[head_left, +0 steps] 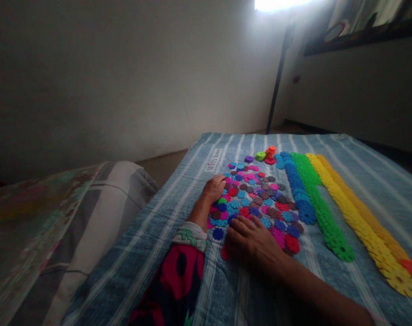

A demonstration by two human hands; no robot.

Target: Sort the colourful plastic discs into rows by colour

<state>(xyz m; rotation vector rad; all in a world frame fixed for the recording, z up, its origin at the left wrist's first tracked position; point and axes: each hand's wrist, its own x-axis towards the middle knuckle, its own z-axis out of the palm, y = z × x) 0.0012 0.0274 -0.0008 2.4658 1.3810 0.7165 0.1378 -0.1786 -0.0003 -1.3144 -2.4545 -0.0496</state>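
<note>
A loose spread of flower-shaped plastic discs (pixel 251 182) in pink, purple, red, blue and brown lies on the striped blue cloth. At its left edge rests my left hand (pixel 214 188), fingers together but stretched out over the outer discs, with nothing seen in them. Nearer to me, my right hand (pixel 253 237) lies palm down across the front of the spread, fingers apart and touching discs. A dark blue disc (pixel 218 233) sits between my two hands. Part of a red disc (pixel 224 252) shows beside my right hand; whatever lies under that palm is hidden.
To the right run overlapping rows of blue discs (pixel 296 190), green discs (pixel 316 199) and yellow discs (pixel 355 217). Small orange (pixel 270 152) and lime stacks (pixel 260 156) stand at the back. A lamp pole (pixel 279 81) rises behind the bed. Left is a covered cushioned surface (pixel 121 190).
</note>
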